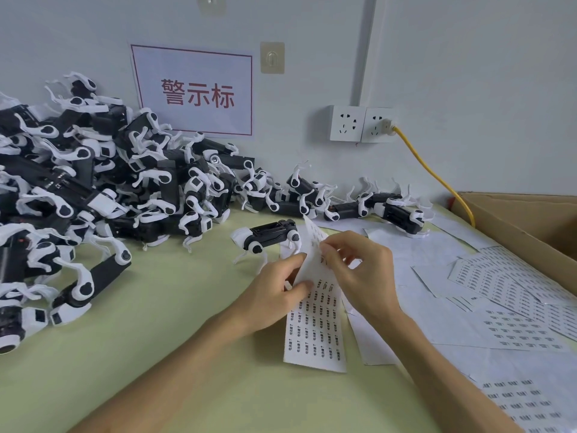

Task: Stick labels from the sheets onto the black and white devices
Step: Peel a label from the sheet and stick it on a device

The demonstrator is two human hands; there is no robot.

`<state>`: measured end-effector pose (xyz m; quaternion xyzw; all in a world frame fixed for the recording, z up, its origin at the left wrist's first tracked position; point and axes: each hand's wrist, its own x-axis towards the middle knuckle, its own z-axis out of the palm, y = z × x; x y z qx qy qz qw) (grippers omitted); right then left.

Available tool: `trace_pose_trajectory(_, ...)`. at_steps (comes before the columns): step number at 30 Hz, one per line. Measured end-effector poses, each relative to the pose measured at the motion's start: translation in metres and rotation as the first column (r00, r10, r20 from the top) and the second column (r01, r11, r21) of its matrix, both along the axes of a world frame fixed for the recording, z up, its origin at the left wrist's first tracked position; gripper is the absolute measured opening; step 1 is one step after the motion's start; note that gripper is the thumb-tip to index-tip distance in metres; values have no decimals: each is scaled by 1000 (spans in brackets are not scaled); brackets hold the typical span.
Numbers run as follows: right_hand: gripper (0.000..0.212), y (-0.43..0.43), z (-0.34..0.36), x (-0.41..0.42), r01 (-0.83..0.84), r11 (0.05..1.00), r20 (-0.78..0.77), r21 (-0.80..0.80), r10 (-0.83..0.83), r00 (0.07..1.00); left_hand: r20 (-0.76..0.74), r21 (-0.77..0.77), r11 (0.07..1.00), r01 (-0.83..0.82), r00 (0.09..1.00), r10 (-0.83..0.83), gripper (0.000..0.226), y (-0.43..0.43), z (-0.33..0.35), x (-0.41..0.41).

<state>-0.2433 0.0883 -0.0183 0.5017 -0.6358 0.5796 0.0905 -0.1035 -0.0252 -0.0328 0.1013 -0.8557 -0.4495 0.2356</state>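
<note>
A pile of devices (93, 182) fills the table's (171, 339) back-left corner; one device (268, 235) stands mid-table. The left hand (274, 292) pinches a label sheet (318, 326) by its left edge, and the right hand (359, 270) pinches its curled top. Spare sheets (515, 326) line the right edge.

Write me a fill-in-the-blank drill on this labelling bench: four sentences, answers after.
1. The cable plugged into the wall socket is ____.
2. The wall sign has ____ characters.
3. The pile of devices lies to the ____ of the left hand and right hand, which grip the label sheet.
4. The box at the far right is made of ____.
Answers: yellow; red; left; cardboard.
</note>
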Motion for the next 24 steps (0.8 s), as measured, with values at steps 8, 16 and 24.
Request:
trace_pose_trajectory(8, 21, 0, 1, -1, -22, 999, 162, -40, 28, 986, 110, -126, 988, -86, 989, 100, 63, -6, -11, -6)
trace_pose_trajectory(16, 45, 1, 2, 3, -164, 985, 170, 55, 153, 974, -233, -57, 959, -278, 938, 258, 35, -8, -2, -5)
trace_pose_trajectory(24, 47, 3, 2, 3, -205, 972, 118, 119, 191, 975, -289, -146, 955, -258, 934, 208, 16, -6, 1, -3)
